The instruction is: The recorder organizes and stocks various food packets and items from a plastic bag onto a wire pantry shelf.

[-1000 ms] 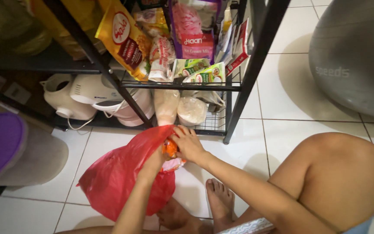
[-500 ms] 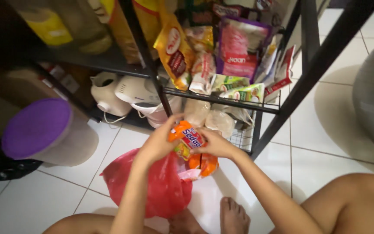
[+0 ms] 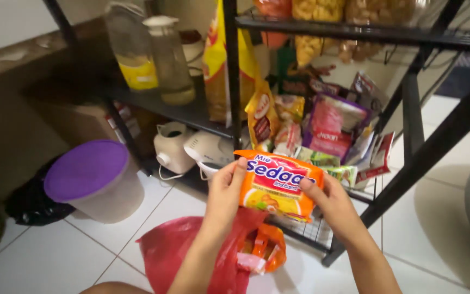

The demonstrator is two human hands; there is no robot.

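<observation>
Holding an orange noodle packet (image 3: 276,185) between both hands is what I see at the centre of the view, so I work across from the left. At the far left, on the white tiled floor (image 3: 55,256), stands a pale tub with a purple lid (image 3: 85,169), a black bag (image 3: 28,204) slumped just behind it. On the black metal rack (image 3: 409,109), toward the left end of its middle shelf, are a plastic bottle with a yellow label (image 3: 131,54) and a clear bottle with a white cap (image 3: 172,60); below them, on the low shelf, sits a white hand mixer (image 3: 191,149). My left hand (image 3: 225,190) is curled on the packet's left short edge, thumb on the printed face and the other fingers hidden behind it. The packet lies level, its long axis running left to right, in front of the low shelf's front edge and above the red plastic bag (image 3: 191,256), which sags open on the floor with a second orange wrapper (image 3: 262,247) showing in its mouth. My right hand (image 3: 330,207) is closed on the packet's right edge, thumb on top, so neither hand is nearer; each has one end. Behind the packet, the shelf is crowded: a tall yellow bag (image 3: 216,76) upright, a yellow sachet (image 3: 261,117), a purple pouch (image 3: 330,125), green packets (image 3: 322,160), and a red and white sachet (image 3: 379,158) near the right post.
</observation>
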